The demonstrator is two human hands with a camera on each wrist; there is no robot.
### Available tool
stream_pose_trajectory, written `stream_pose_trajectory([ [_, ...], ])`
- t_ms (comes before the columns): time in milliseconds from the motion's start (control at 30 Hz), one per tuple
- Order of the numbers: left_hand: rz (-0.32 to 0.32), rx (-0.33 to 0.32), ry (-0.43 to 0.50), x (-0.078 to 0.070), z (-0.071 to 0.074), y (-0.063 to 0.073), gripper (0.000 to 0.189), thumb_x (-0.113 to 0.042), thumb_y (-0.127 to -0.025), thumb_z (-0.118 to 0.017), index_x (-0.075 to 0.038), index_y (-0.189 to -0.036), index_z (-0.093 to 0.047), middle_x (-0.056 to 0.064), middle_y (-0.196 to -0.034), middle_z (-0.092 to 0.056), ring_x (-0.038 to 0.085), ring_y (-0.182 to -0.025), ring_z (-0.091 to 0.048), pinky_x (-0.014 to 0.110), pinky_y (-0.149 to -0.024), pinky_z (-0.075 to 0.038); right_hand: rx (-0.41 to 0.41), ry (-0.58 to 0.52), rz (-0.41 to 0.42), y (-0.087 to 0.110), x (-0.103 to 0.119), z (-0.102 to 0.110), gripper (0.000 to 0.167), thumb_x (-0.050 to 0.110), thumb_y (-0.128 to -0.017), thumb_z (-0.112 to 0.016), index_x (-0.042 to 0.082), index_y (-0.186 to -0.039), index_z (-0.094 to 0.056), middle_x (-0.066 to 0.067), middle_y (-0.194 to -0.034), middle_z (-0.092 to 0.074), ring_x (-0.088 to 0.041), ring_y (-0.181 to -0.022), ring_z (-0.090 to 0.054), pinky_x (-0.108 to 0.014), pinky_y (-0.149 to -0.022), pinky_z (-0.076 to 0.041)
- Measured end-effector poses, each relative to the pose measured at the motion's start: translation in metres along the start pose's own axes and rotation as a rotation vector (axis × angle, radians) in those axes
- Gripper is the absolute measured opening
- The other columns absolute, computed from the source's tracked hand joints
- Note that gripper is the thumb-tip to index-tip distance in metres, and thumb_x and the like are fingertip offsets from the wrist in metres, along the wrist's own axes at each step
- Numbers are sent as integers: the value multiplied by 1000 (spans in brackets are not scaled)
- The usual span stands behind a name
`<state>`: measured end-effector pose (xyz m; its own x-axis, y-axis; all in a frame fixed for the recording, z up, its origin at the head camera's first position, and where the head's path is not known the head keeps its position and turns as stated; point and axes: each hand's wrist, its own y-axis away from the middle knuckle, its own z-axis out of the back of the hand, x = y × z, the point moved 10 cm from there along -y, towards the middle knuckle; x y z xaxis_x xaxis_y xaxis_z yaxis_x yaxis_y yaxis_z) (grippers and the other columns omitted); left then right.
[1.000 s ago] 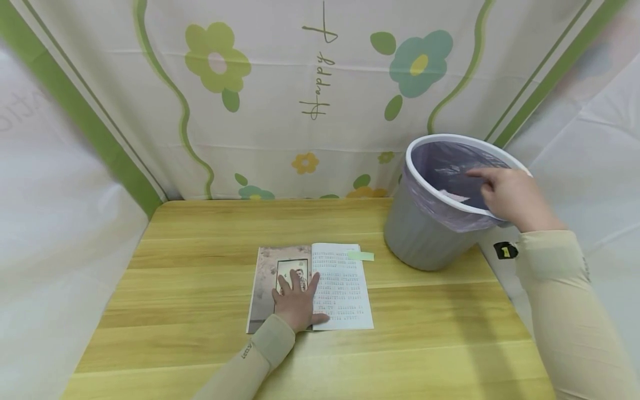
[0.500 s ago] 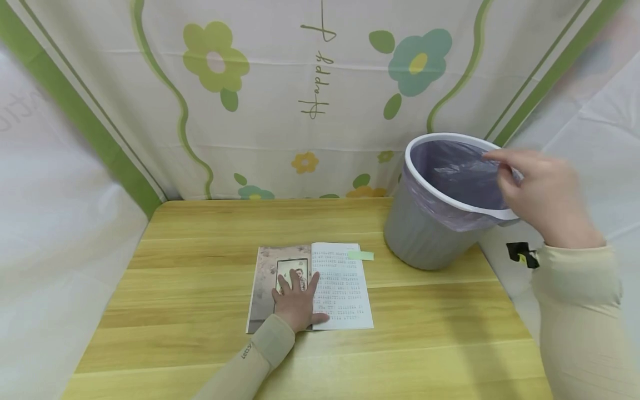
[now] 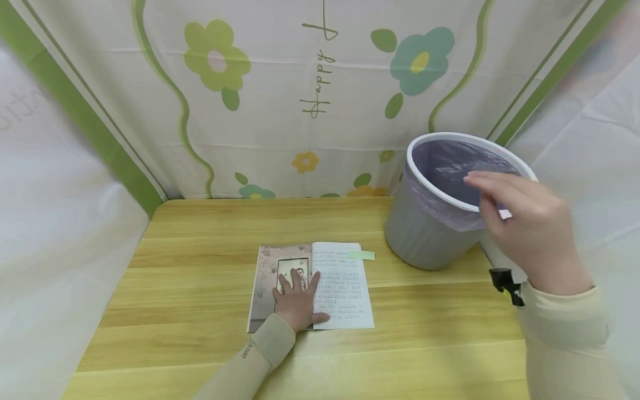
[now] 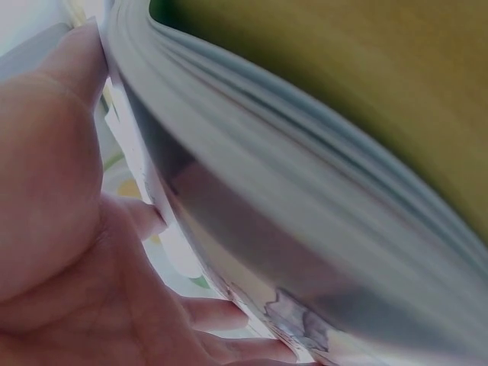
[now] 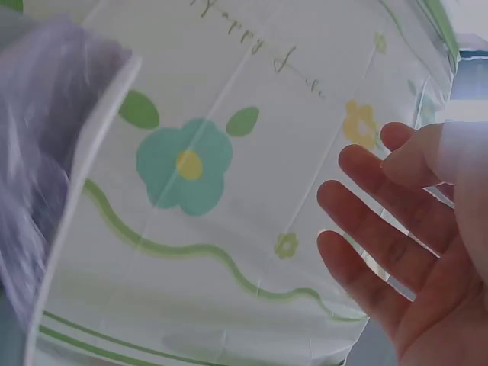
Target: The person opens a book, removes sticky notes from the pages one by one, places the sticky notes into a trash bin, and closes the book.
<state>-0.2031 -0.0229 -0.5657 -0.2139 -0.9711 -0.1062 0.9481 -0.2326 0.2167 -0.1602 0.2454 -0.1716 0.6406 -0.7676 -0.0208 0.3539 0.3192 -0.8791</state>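
Observation:
An open book (image 3: 342,289) lies on the wooden table, a grey picture page at left and a printed page at right. A pale green sticky tab (image 3: 361,255) juts past its right edge. Spread fingers of my left hand (image 3: 295,307) rest across the picture page, the thumb over the printed one. The left wrist view has the page edges (image 4: 305,175) close beside that hand. My right hand (image 3: 532,228) is raised at the near right side of a grey bin (image 3: 432,239), over its rim. In the right wrist view its fingers are loosely bent and hold nothing.
A purple plastic liner (image 3: 452,166) covers the bin's inside and folds over its white rim. The bin stands at the table's (image 3: 210,222) back right corner. A flower-printed cloth (image 3: 270,111) hangs behind, with white cloth at both sides.
A pale scrap seen inside the bin one second ago is out of sight now. My right hand swung right, then back left and lower. The left hand stayed on the book.

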Motion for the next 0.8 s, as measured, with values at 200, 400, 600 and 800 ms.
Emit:
stream_pose_trajectory([
  [200, 0, 4, -8, 0, -1, -1, 109, -82, -72, -59, -31, -160, -18, 35, -154, -20, 65, -133, -22, 73, -96, -35, -10, -76, 70, 23, 26, -15, 31, 11, -94, -49, 0, -100, -77, -11, -96, -75, -35, -80, -69, -18, -97, -44],
  [400, 2, 15, 14, 0, 4, 3, 108, -79, -73, -62, -29, -160, -20, 36, -153, -21, 65, -133, -23, 73, -97, -35, 115, -104, 73, 56, 30, -46, 33, 11, -96, -47, -1, -103, -76, -12, -102, -74, -32, -86, -70, -22, -93, -45],
  [600, 2, 12, 14, -1, 10, 5, 106, -77, -74, -63, -28, -159, -23, 35, -153, -22, 64, -133, -25, 72, -97, -36, 186, -158, 11, 99, 27, -77, 34, 13, -96, -45, 0, -105, -75, -10, -106, -74, -30, -89, -70, -16, -97, -43],
  [800, -1, 14, 5, -2, 11, 5, 107, -79, -74, -61, -29, -159, -21, 35, -153, -22, 64, -133, -25, 72, -97, -37, 323, -222, -77, 145, 24, -115, 30, 7, -91, -51, -1, -109, -74, -11, -109, -73, -29, -93, -70, -23, -89, -51],
])
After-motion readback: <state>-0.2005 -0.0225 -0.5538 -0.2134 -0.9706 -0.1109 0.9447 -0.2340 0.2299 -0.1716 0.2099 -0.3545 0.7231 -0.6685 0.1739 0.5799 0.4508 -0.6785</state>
